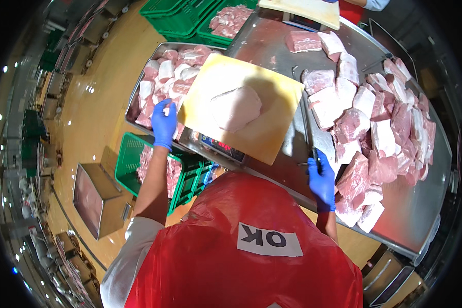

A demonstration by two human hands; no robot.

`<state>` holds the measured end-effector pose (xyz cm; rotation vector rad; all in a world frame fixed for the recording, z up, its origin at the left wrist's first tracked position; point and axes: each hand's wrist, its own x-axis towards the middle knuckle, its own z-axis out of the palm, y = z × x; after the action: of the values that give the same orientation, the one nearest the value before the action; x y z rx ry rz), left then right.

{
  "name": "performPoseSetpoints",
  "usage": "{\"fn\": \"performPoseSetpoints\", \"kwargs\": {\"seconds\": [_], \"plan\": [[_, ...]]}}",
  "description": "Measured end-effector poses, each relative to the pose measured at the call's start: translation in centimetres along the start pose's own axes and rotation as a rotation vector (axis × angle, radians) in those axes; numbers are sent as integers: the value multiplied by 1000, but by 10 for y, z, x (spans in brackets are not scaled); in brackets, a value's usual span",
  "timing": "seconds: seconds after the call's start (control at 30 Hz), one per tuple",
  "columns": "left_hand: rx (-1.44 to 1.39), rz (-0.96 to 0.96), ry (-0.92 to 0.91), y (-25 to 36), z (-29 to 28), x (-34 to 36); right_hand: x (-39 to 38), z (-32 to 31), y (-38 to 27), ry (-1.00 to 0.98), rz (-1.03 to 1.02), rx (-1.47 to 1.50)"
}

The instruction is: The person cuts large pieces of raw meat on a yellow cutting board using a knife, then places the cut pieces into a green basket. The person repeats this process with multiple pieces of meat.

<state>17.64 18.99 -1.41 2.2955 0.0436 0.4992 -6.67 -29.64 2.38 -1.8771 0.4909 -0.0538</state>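
Observation:
A pale slab of pork point(236, 109) lies on a yellow cutting board point(277, 115) in front of me. My left hand point(164, 123), in a blue glove, is open at the board's left edge, over the near side of a metal tray point(132, 105) heaped with pork pieces point(167, 72). It holds nothing. On the right, my gloved right hand point(321, 182) is closed around the dark handle of a knife point(307, 126). Its long narrow blade points away from me, between the board and a large pile of pork chunks point(367, 123). The fingers partly cover the handle.
A scale point(220, 148) shows under the board's near edge. Green crates point(182, 177) of meat trimmings stand near left and at the far side. The steel table point(395, 205) curves round on the right. A metal bin point(100, 197) stands on the floor. Someone works across the table.

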Motion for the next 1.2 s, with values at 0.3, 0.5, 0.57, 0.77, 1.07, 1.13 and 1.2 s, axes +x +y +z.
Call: {"fn": "performPoseSetpoints", "kwargs": {"seconds": [0.3, 0.5, 0.57, 0.77, 1.07, 1.13, 1.2], "plan": [[-51, 665, -379, 181, 93, -28, 13, 46, -40, -161, -391, -129], [5, 635, -458, 187, 107, -29, 7, 50, -64, -245, -231, -289], [-1, 637, -453, 188, 110, -31, 6, 49, -65, -274, -205, -300], [37, 658, -435, 191, 113, -33, 7, 44, -67, -318, -178, -295], [23, 624, -430, 189, 117, -33, 40, 66, -76, -303, -287, -325], [16, 637, -453, 193, 118, -31, 60, 88, -79, -267, -326, -330], [27, 616, -431, 193, 118, -35, 80, 112, -72, -257, -365, -348]]}}
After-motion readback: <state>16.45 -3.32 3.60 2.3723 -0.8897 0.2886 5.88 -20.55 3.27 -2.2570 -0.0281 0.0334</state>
